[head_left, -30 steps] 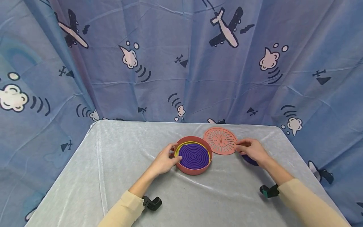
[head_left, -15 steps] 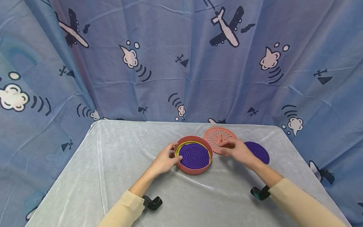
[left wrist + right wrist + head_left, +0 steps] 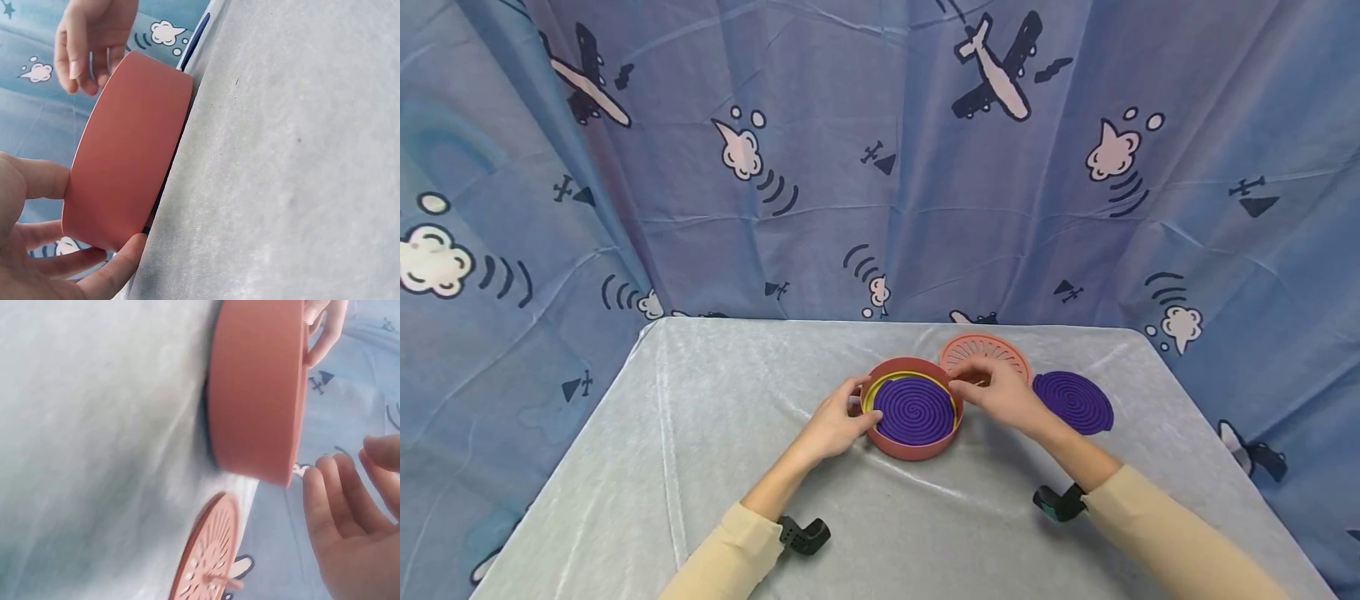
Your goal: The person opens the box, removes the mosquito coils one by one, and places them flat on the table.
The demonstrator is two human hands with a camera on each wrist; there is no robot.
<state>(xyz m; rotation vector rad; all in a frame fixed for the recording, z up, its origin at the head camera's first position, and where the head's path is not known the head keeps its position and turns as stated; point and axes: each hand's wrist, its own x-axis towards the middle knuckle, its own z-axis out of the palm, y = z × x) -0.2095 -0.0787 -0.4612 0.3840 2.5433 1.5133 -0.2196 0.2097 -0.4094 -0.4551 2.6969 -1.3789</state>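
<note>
A round salmon-red box point(image 3: 913, 451) stands on the table, with a purple spiral coil point(image 3: 915, 410) that looks like a mosquito coil lying in it. Yellow point(image 3: 870, 392) shows around the coil's edge. My left hand point(image 3: 837, 427) grips the box at its left side, thumb over the rim and fingers along the outer wall. By the right rim hovers my right hand point(image 3: 1006, 398), holding nothing; the right wrist view shows its fingers point(image 3: 340, 494) loosely bent and apart from the box. Behind that hand lies the slotted salmon lid point(image 3: 979, 342), partly hidden.
Another purple spiral coil point(image 3: 1072, 402) lies flat on the table to the right of the lid. A pale cloth point(image 3: 760, 358) covers the table. The blue printed curtain point(image 3: 820, 167) hangs behind the far edge. Black wrist cameras point(image 3: 806, 536) stick out below both forearms.
My right hand has moved left, from over the purple coil on the table, past the lid, to the box's right rim. That coil is now uncovered. My left hand stays on the box.
</note>
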